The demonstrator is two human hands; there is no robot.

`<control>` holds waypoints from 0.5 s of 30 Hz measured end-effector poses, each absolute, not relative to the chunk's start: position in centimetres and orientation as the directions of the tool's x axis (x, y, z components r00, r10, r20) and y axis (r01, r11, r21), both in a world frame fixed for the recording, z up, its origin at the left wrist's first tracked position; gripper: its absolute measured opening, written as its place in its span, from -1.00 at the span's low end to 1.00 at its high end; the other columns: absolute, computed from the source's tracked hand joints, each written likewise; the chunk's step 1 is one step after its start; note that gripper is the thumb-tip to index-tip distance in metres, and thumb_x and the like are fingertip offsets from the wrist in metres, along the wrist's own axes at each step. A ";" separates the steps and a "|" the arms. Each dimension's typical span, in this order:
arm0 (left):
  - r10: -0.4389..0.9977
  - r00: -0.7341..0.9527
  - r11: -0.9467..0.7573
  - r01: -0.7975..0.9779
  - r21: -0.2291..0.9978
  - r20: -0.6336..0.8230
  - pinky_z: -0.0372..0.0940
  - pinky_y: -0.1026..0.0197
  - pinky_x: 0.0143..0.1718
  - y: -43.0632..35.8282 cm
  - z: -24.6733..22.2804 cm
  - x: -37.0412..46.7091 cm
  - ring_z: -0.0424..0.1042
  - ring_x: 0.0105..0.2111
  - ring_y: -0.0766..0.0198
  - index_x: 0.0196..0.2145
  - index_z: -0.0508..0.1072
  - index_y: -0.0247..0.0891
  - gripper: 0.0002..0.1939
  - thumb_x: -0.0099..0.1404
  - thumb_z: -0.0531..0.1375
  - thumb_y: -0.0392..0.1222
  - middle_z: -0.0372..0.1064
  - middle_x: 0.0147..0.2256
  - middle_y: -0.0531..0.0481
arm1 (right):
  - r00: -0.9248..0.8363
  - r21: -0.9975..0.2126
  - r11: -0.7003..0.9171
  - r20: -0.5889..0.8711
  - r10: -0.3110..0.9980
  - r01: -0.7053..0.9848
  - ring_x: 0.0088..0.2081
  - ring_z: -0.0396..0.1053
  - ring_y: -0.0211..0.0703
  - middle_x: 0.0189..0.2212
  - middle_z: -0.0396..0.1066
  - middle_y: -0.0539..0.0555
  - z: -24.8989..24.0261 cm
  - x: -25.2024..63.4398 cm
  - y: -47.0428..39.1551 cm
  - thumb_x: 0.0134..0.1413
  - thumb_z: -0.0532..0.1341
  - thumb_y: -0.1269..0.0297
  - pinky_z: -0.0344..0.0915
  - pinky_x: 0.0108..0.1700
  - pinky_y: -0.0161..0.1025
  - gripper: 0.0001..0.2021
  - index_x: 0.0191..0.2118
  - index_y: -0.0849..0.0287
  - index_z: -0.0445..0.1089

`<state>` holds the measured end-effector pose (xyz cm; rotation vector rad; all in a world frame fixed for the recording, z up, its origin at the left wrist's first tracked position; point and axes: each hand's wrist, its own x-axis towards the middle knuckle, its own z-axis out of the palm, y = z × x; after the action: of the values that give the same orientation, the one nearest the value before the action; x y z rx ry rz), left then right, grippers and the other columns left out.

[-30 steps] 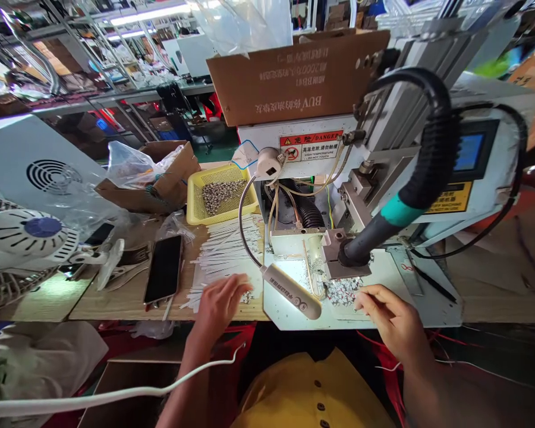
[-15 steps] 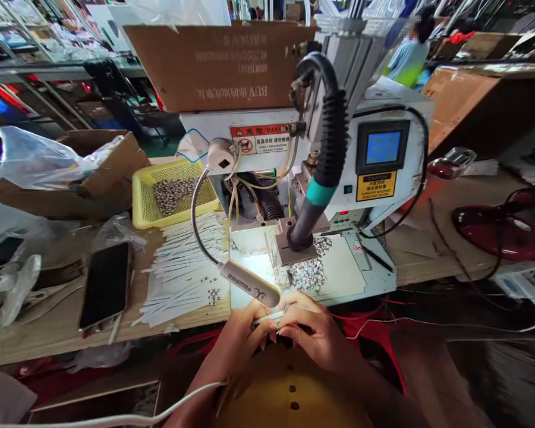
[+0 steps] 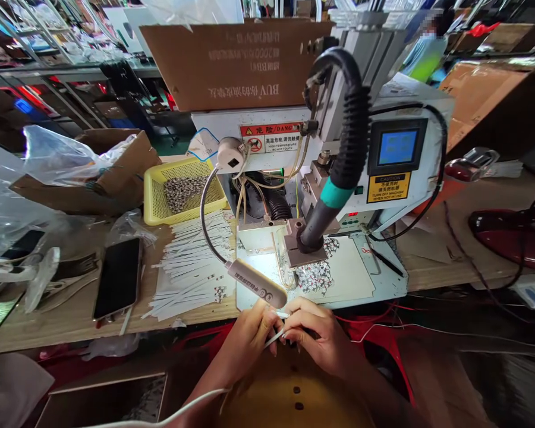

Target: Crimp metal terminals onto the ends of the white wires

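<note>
My left hand (image 3: 255, 334) is closed in a pinch on a thin white strip (image 3: 274, 339) that slants between my hands. Facing it, my right hand (image 3: 312, 330) has its fingertips pinched on the strip's other end; whatever small part sits at that end is hidden by the fingers. Both hands are just off the machine's front edge, under a small lamp (image 3: 257, 284) on a bent neck. Behind them, a pile of small metallic pieces (image 3: 315, 277) lies on a pale sheet (image 3: 354, 274) below the machine's press head (image 3: 307, 254).
Many white strips (image 3: 191, 261) are spread left of the machine (image 3: 428, 139). Behind them a yellow basket (image 3: 154, 205) holds small metal parts. A phone (image 3: 117, 279) lies at the left, near an open cardboard box (image 3: 125, 178). The machine carries a high-temperature warning label (image 3: 274, 138).
The strip between my hands has gone from nearly level to a steeper slant. My left hand has turned, its fingers curling inward. The whole view has shifted slightly.
</note>
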<state>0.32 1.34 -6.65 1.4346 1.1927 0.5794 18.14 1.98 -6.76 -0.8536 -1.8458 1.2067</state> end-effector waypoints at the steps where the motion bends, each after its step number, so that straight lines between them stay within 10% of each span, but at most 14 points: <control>1: 0.898 0.356 0.141 0.327 0.934 -0.260 0.23 0.24 -0.43 1.2 -6.6 0.4 0.33 -0.58 0.31 -0.48 0.23 -0.18 -0.56 0.38 -0.18 0.11 0.38 -0.55 0.04 | -0.486 -0.935 0.336 0.240 0.841 0.119 -0.32 0.29 -0.26 -0.37 0.32 0.03 -6.8 18.0 1.9 0.23 0.13 0.34 0.25 -0.26 -0.32 -0.84 -0.35 0.15 0.42; 15: 0.915 0.321 0.109 0.387 0.916 -0.244 0.22 0.27 -0.44 0.7 -6.2 0.8 0.33 -0.51 0.30 -0.38 0.30 -0.21 -0.63 0.38 -0.14 0.04 0.39 -0.51 0.05 | -0.427 -0.898 0.422 0.336 0.839 0.123 -0.40 0.32 -0.29 -0.33 0.34 0.06 -7.0 17.8 1.4 0.23 0.09 0.42 0.30 -0.36 -0.36 -0.85 -0.28 0.13 0.39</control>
<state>0.84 0.72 -6.25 1.4794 1.2574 0.5984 17.84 1.36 -6.96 -0.8254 -1.8290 1.0638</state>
